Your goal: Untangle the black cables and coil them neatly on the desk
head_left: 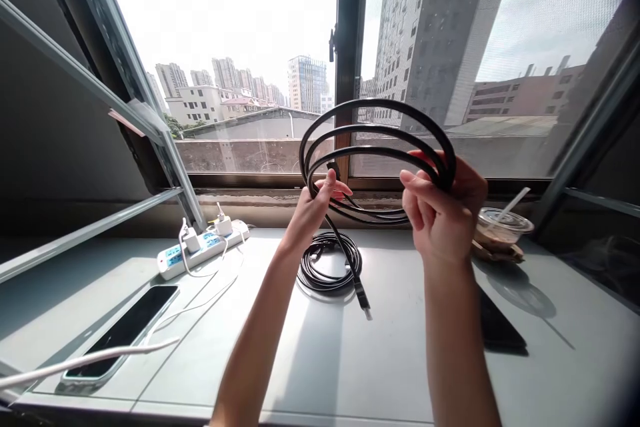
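Observation:
Between my two hands a thick black cable (373,129) is held up in several loose loops above the table. My left hand (320,203) grips the left side of the loops, thumb up. One plug end (361,295) of the cable, with a metal tip, dangles below that hand; a second black connector (333,168) shows just behind its thumb. Around the right side of the loops, the fingers of my right hand (443,207) are closed. Under the held cable, another black cable (330,287) lies coiled in a ring on the table.
A white power strip (203,250) with plugs and white cords stands at the back left. In front of it lies a phone (125,330). At the right are a lidded plastic cup (503,223) with a straw and a flat black object (500,327). Metal frame bars flank the window.

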Action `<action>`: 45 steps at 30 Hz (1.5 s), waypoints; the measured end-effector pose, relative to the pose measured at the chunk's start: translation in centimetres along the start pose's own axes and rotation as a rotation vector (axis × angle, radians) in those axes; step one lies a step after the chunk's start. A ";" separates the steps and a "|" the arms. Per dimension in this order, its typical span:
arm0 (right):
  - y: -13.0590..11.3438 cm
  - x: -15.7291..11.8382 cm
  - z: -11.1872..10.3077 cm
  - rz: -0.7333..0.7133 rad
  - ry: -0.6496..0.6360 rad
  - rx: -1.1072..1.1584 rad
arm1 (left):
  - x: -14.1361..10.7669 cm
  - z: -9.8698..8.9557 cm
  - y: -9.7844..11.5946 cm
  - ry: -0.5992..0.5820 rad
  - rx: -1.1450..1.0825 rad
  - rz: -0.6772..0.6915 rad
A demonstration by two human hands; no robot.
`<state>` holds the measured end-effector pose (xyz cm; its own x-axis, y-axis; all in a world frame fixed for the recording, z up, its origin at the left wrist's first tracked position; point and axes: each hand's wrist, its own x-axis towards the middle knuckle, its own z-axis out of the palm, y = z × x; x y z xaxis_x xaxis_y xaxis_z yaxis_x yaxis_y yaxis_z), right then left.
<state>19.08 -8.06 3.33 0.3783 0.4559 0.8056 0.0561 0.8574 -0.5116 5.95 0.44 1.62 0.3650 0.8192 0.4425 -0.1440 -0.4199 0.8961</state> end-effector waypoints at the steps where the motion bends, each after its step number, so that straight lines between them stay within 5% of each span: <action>1: 0.0 0.1 0.1 0.024 0.023 -0.005 | 0.0 0.0 0.1 0.004 -0.066 0.005; 8: 0.8 0.3 0.4 0.016 0.046 0.105 | -0.4 0.0 1.5 -0.140 -0.346 0.063; 13: 1.9 0.8 -0.3 -0.010 0.099 -0.227 | -0.6 -0.9 1.7 0.022 -0.152 0.172; 19: 1.7 0.8 -1.0 -0.004 -0.233 -0.343 | -1.0 -2.5 2.1 0.031 0.065 0.005; 28: 2.7 1.5 -1.6 -0.176 -0.246 -0.370 | -0.8 -3.5 2.8 -0.147 0.013 0.000; 34: 3.0 1.6 -1.4 -0.131 -0.248 -0.466 | -1.1 -2.9 2.7 -0.191 -0.013 0.046; 40: 2.4 1.4 -1.2 -0.247 -0.213 -0.564 | -1.3 -1.2 1.8 -0.166 0.168 0.284; 45: 1.6 1.4 -1.7 -0.317 -0.186 -0.638 | -1.0 -0.5 1.6 -0.157 0.056 0.291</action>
<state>21.30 -6.49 3.09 0.0944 0.2909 0.9521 0.6849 0.6751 -0.2742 4.92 -0.85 2.63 0.4539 0.5936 0.6645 -0.2138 -0.6514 0.7280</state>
